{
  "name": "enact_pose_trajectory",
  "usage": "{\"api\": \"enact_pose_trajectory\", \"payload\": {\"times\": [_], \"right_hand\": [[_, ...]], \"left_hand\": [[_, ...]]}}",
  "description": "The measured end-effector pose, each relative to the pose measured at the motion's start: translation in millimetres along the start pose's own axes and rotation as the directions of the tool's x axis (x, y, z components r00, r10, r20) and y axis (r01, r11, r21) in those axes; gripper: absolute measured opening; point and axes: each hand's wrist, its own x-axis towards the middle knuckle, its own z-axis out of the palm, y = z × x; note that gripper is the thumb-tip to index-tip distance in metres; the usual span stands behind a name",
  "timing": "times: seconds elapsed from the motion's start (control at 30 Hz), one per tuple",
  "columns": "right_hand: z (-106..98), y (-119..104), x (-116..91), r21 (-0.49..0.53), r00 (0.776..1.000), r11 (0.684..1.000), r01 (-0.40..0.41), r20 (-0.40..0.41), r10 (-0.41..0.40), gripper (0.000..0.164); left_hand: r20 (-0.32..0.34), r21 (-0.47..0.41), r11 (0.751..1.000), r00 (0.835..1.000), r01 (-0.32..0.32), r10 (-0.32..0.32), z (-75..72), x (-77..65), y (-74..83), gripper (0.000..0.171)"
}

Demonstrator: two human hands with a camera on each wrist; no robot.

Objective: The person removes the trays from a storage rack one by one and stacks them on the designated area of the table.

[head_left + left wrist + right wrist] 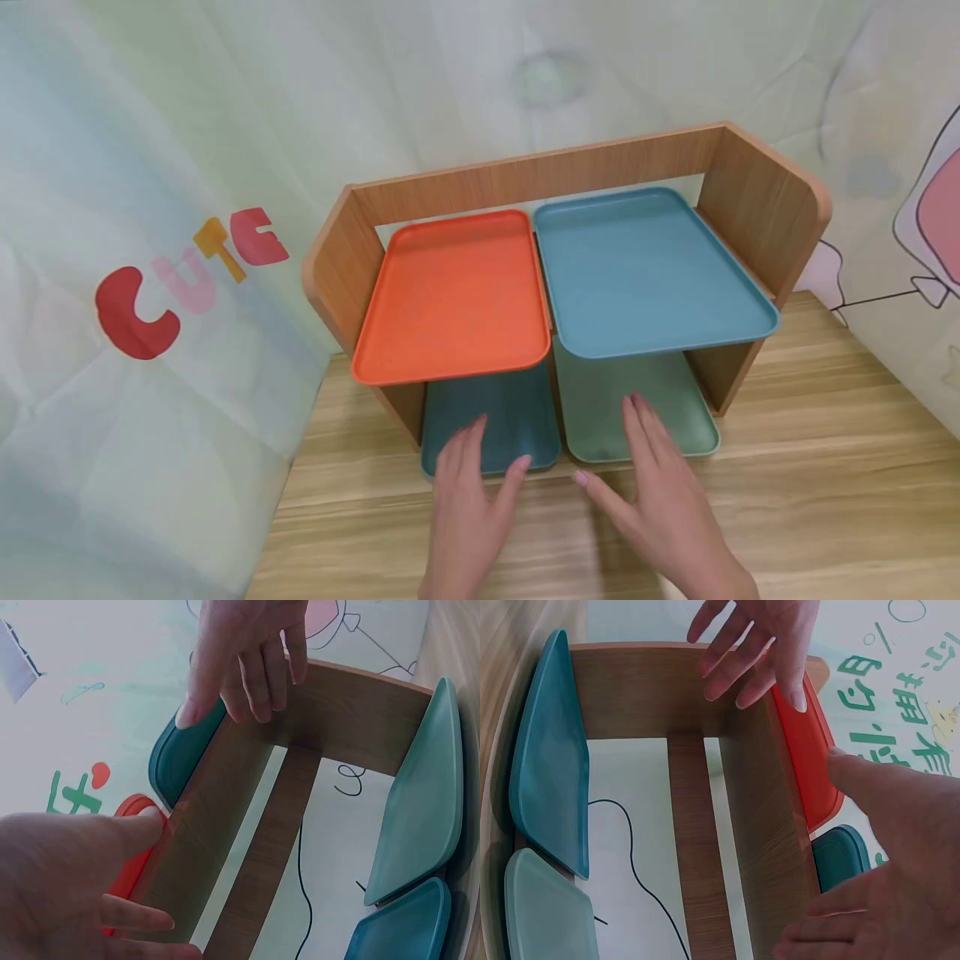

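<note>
A small two-tier wooden shelf (540, 175) holds a tray on each side of both levels. On top lie an orange-red tray (457, 296) at left and a blue tray (652, 267) at right. Below them sit a dark teal tray (491, 417) at left and a pale green tray (626, 400) at right. My left hand (468, 504), fingers extended and thumb apart, hovers before the dark teal tray. Before the green tray is my right hand (663, 500), its fingers likewise straight. Both wrist views show the left palm (67, 877) and right palm (907, 855) holding nothing.
The shelf stands on a wood-grain table (817, 467). Behind and beside it hangs a pale printed cloth (450, 83), with coloured letters (191, 279) at left and a balloon drawing (941, 208) at right. The upper trays jut past the shelf's front edge.
</note>
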Motion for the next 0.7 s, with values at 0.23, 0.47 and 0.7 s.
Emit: {"api": "enact_pose_trajectory", "payload": {"times": [0.23, 0.47, 0.7], "right_hand": [[-4, -3, 3, 0.167, 0.981, 0.985, 0.042, -0.191, -0.009, 0.079], [-12, -2, 7, 0.336, 0.969, 0.942, 0.004, -0.236, 0.080, 0.060], [-16, 1, 12, 0.500, 0.967, 0.865, -0.025, -0.207, 0.148, 0.051]], "left_hand": [[-0.082, -0.166, 0.981, 0.989, 0.104, -0.119, -5.5, 6.1, -10.7, 0.054], [-0.138, -0.251, 0.957, 0.973, 0.148, -0.187, -19.0, 15.4, -25.7, 0.050], [-0.134, -0.301, 0.925, 0.950, 0.232, -0.282, -33.7, 28.1, -44.6, 0.052]]}}
